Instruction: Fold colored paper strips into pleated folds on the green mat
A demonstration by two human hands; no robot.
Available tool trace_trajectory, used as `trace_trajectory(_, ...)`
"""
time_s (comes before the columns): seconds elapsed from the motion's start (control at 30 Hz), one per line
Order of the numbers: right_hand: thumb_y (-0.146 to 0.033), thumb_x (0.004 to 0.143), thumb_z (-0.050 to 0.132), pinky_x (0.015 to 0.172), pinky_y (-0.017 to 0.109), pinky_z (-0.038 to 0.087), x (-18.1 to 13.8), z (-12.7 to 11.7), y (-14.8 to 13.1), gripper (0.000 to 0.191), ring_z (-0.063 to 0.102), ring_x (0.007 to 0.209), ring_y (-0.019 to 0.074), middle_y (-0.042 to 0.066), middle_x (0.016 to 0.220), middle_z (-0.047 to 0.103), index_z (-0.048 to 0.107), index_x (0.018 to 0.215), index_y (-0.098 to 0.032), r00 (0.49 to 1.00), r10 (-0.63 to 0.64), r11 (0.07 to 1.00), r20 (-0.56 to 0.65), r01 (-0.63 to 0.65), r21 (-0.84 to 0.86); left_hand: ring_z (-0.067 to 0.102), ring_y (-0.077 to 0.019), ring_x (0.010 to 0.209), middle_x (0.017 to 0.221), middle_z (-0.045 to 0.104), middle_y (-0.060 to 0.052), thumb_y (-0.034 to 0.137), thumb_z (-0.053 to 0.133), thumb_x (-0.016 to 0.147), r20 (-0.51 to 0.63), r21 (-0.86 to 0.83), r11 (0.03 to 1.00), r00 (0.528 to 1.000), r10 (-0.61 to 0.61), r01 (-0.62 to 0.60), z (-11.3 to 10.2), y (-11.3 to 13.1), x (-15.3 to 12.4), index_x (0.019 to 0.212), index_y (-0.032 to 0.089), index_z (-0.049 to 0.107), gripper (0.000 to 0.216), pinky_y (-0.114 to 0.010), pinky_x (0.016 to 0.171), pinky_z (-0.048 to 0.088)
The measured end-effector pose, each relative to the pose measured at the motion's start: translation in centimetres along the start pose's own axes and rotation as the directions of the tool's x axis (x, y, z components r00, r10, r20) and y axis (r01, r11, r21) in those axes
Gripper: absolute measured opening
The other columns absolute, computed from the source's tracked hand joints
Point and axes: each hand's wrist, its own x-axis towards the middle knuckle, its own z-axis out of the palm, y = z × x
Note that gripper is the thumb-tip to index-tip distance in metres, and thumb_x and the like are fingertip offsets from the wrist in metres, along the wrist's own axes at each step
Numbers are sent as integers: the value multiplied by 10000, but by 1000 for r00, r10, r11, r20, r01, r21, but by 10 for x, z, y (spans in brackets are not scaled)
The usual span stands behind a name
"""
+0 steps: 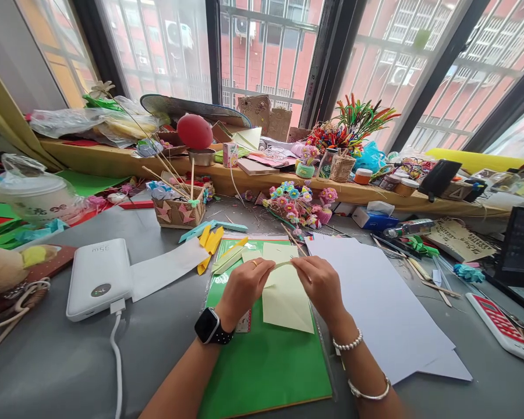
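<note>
Between my left hand [241,286] and my right hand [322,286] stretches a narrow pale yellow strip of paper [283,265]. Each hand pinches one end with its fingertips. Beneath the strip, pale yellow paper sheets [287,302] lie on a green pack of paper [266,366]. Folded pale green strips [229,257] rest on the pack's upper left, touching or close to folded yellow paper strips [210,247]. My left wrist partly covers a small printed card [244,322].
White sheets [375,308] spread to the right. A white power bank [99,278] with a cable stands left, beside a white paper strip [168,266]. Farther back are a cardboard basket [180,210] and crocheted flowers [292,201]. A calculator [504,329] lies far right.
</note>
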Motion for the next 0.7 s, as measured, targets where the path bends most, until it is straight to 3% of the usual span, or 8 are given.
trace_trajectory(0.37, -190, 834, 406, 681, 290, 416, 1, -6, 12, 204, 559, 755, 183, 78, 782, 636, 604, 857, -148, 966, 168, 985, -195, -173, -11, 590, -148, 681, 744, 641, -40, 166, 419, 817, -38, 47, 999, 999, -16, 18, -3, -5, 0, 852, 156, 564, 149, -254, 608, 462)
trace_trajectory(0.5, -215, 792, 494, 734, 300, 408, 2, -2, 3, 189, 533, 853, 194, 74, 871, 627, 583, 946, -152, 999, 20, 994, -27, -17, 107, 586, -141, 655, 723, 634, -34, 159, 405, 823, 34, 28, 999, 999, 28, -29, -2, -1, 0, 847, 159, 563, 160, -244, 583, 459)
trace_trajectory(0.57, -191, 796, 490, 705, 297, 400, 2, 2, -1, 142, 542, 789, 185, 41, 786, 641, 609, 872, -179, 997, -45, 992, 68, 36, 122, 587, -140, 672, 730, 633, -35, 165, 403, 825, 48, 10, 999, 998, 44, -45, -1, 2, 0, 852, 161, 563, 163, -244, 600, 463)
trace_trajectory(0.7, -157, 806, 471, 661, 282, 385, 0, 4, -2, 155, 547, 710, 167, 27, 711, 644, 623, 798, -187, 996, -7, 993, 91, -4, 120, 590, -146, 710, 767, 636, -41, 158, 405, 821, 15, 5, 1000, 1000, 12, -12, -2, -2, 1, 879, 156, 563, 168, -249, 629, 472)
